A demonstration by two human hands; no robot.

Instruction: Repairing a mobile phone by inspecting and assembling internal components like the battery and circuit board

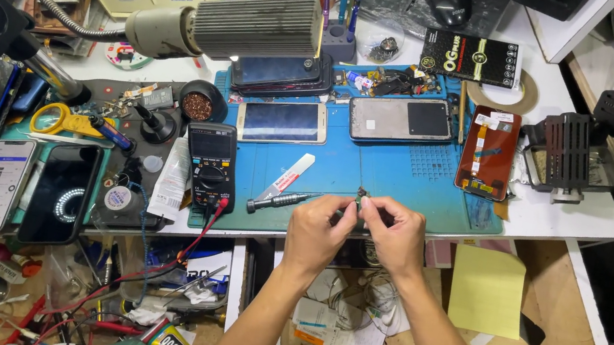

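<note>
Here, left hand (318,232) and right hand (397,239) pinch a small dark part (360,197) between narrowed fingertips; grey screwdriver (278,201) lies just left of them.

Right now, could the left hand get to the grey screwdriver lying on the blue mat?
Probably yes. The grey screwdriver lies just beside the left hand on the blue mat, with nothing between them. But both hands are pinching a small dark part.

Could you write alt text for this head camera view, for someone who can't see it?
Two hands, left hand and right hand, pinch a small dark part together over a blue mat on a cluttered repair bench. Phones, a multimeter and a screwdriver lie nearby.
</note>
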